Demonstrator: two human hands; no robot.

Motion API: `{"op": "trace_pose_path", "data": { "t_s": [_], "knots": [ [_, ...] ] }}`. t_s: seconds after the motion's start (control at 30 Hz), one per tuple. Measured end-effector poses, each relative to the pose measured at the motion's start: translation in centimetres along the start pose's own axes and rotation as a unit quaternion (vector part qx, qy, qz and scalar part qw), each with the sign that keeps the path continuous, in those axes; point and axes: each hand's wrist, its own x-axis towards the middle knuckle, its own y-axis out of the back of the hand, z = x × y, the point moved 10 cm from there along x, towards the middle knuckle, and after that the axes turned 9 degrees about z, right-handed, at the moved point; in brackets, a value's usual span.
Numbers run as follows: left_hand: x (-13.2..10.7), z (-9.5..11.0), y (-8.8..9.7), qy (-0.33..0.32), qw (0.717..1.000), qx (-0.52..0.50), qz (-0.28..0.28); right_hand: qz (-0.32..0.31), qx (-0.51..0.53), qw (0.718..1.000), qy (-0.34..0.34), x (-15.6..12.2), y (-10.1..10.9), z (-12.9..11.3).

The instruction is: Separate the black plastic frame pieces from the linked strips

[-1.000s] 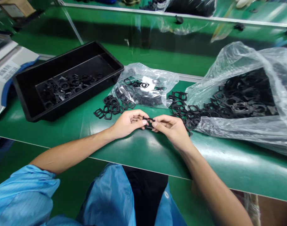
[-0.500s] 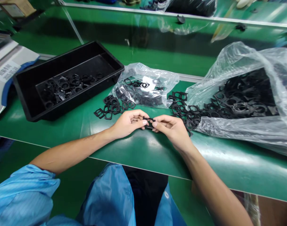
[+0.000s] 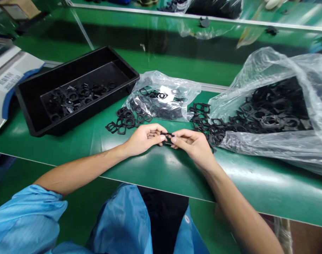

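Note:
Between my two hands is a small black plastic part (image 3: 168, 138), held just above the table's front half. My left hand (image 3: 147, 138) pinches its left end between thumb and fingers. The right end sits in the closed thumb and fingers of my right hand (image 3: 191, 143). Fingers cover much of the part, so its full shape is hidden. Just beyond my left hand lies a small pile of black ring-shaped parts (image 3: 128, 120). Past my right hand, more black frame-like parts (image 3: 201, 118) spill across the green table (image 3: 161, 176).
A black tray (image 3: 81, 116) holding several loose black parts stands at the left. Behind my hands lies a clear bag (image 3: 187, 88) of ring parts. A large open plastic bag (image 3: 269, 60) full of black parts occupies the right. A white-and-blue device (image 3: 10, 77) sits far left.
Almost nothing differs. Both hands keep the same hold on the black part in the same place. A small dark piece on the back shelf edge looks slightly shifted.

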Motion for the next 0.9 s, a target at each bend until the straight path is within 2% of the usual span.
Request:
{"op": "trace_pose_path", "data": {
  "t_s": [0.9],
  "knots": [
    [-0.04, 0.07, -0.12, 0.01, 1.0, -0.011, 0.0, 0.002, 0.012, 1.0, -0.008, -0.04, 0.07, -0.11]
  ]
}}
